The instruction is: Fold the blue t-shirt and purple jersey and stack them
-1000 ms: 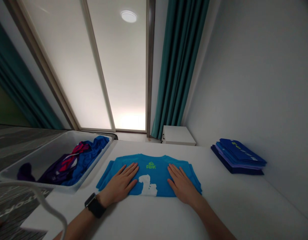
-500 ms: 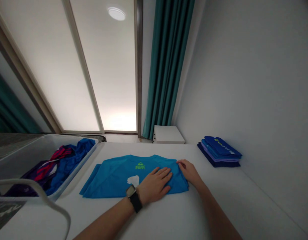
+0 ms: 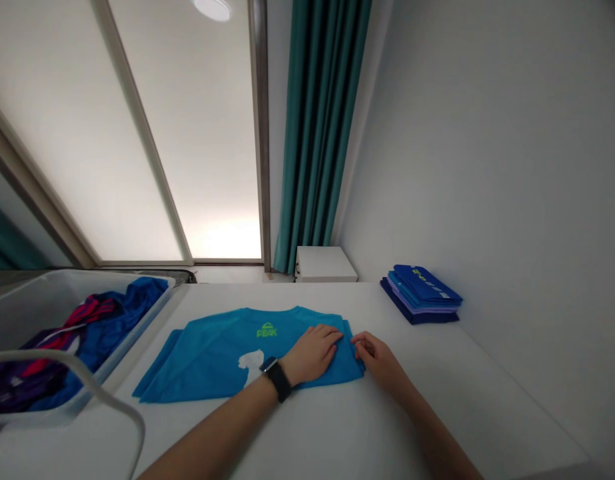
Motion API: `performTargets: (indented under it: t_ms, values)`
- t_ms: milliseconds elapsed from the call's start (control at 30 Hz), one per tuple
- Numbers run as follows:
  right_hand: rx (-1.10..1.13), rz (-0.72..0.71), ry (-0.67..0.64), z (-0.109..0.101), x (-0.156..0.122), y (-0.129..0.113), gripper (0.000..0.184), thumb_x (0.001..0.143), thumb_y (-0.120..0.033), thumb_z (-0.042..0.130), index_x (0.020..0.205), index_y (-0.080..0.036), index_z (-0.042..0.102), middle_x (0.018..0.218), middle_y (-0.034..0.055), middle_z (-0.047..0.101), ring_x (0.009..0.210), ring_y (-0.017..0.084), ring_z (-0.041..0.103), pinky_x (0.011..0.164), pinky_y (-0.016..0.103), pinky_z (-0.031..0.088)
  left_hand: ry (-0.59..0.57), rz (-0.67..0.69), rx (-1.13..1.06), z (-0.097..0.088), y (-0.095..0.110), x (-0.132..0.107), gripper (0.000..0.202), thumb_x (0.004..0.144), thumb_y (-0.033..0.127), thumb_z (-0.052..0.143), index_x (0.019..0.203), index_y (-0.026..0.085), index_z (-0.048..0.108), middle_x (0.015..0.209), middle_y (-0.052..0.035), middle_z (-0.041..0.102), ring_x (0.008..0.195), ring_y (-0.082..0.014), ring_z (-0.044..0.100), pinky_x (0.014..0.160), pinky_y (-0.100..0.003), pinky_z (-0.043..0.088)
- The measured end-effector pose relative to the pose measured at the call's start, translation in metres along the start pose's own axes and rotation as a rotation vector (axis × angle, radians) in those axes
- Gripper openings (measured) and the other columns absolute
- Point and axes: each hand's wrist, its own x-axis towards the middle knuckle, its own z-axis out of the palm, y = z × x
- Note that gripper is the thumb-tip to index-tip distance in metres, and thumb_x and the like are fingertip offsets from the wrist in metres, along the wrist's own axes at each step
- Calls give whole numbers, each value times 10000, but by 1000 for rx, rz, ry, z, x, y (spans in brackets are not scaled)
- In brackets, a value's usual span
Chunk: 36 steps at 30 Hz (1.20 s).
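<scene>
White table [image 3: 337,433] against grey wall; blue shirt [image 3: 207,353] lies flat mid-table. Left hand [image 3: 312,353] pressed flat on shirt's right end, fingers straight, close together. Right hand [image 3: 380,361] at shirt's right edge, fingers curled, touching cloth; grip unclear. Folded stack [image 3: 421,293] far right; bin [image 3: 147,320] of clothes left.

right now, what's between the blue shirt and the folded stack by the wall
Only bare white table, seen in the head view. The right hand touches the shirt at its right edge; nothing else lies on the way to the stack.
</scene>
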Motion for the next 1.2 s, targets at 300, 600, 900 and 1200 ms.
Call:
performTargets:
  t_ms: [300,600,900,1200]
  values:
    - [-223,-70,95,4,-20,-3,214,855,-347,448,810,-216,611,739,34,620,655,177,563,603,291,455,-30,-148,166,-5,-21,67,319,951,290,416,1197,169,579,1164,-120,610,1118,-277,529,965,-453,390]
    - [-292,-85,85,3,-21,0,195,865,-296,450,794,-228,619,750,32,620,686,186,577,625,297,455,-58,-152,99,2,-37,77,170,932,292,471,931,186,604,1010,-81,627,1021,-240,568,904,-381,426]
    - [-311,-73,101,3,-23,-7,186,867,-281,428,773,-226,579,744,26,616,681,185,572,621,292,413,-6,-184,60,5,-45,76,160,996,285,393,1008,190,521,973,-61,671,920,-202,626,841,-324,433]
    - [-554,-121,169,14,-27,-12,264,930,-330,439,709,-213,523,737,14,601,728,170,554,711,305,360,27,-132,94,12,-46,75,158,997,307,418,1005,196,531,979,-52,665,912,-195,620,825,-306,425]
